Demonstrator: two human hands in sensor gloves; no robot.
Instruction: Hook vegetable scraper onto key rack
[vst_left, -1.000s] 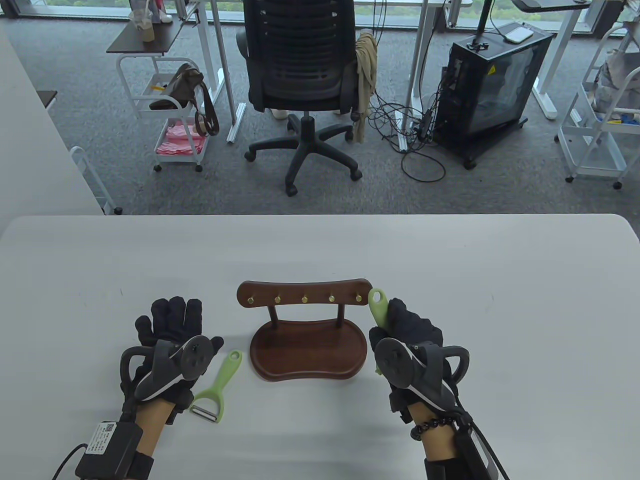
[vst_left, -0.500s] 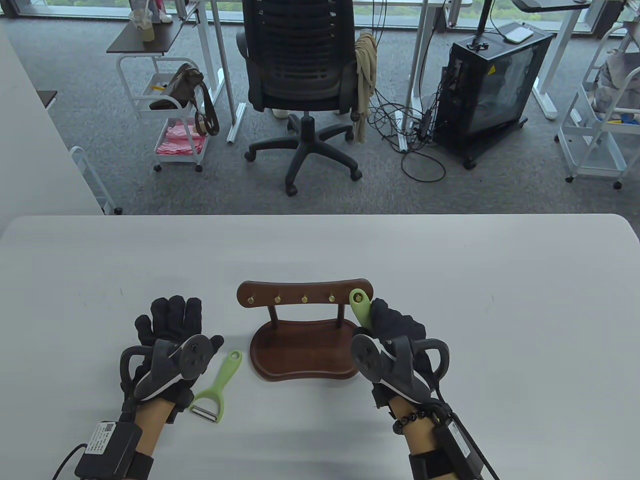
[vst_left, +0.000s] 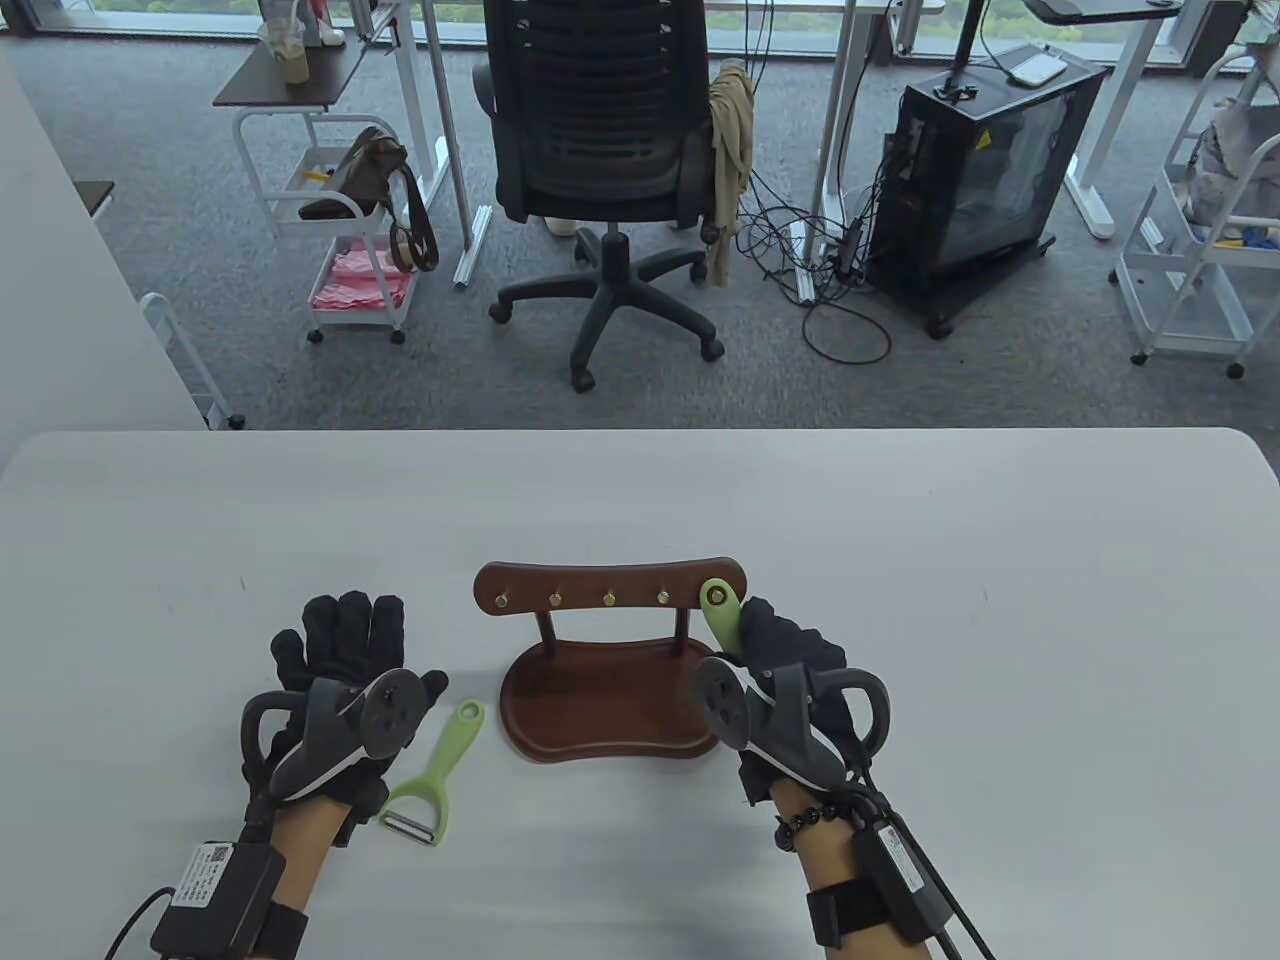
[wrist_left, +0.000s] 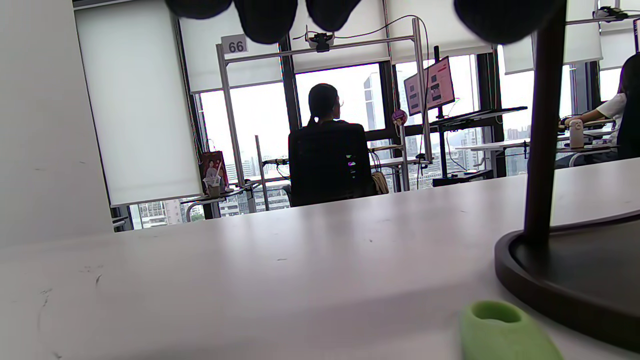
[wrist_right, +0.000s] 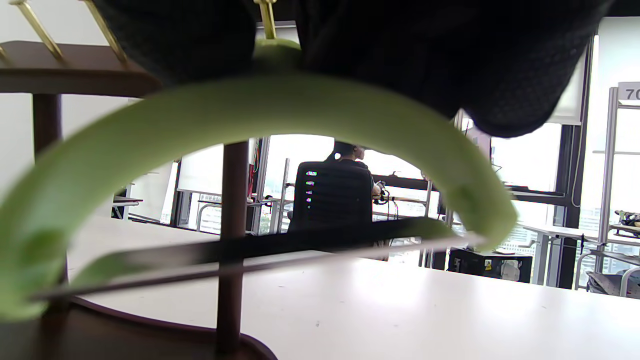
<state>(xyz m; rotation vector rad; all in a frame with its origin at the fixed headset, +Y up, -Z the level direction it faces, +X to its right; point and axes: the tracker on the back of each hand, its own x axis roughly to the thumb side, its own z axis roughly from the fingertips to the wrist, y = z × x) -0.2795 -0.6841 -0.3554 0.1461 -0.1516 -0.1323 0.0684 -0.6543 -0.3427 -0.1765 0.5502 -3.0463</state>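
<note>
A dark wooden key rack (vst_left: 610, 588) with several brass hooks stands mid-table on its base (vst_left: 600, 715). My right hand (vst_left: 785, 645) grips a green vegetable scraper (vst_left: 722, 612) by the handle. Its hanging hole sits at the rightmost hook. In the right wrist view the scraper's green head (wrist_right: 260, 120) arches close to the camera, with a brass hook (wrist_right: 266, 20) at the handle's top. My left hand (vst_left: 340, 640) rests flat and empty on the table. A second green scraper (vst_left: 435, 765) lies just right of it; its handle end shows in the left wrist view (wrist_left: 505, 332).
The white table (vst_left: 900, 560) surrounds the rack. The rack's post and base (wrist_left: 565, 270) stand close to the right in the left wrist view. Beyond the far edge are an office chair (vst_left: 600, 150), carts and a computer case.
My right hand moved left with the scraper, bringing its hanging hole from right of the rack onto the rightmost hook, and the wrist turned slightly. The left hand and second scraper stayed still.
</note>
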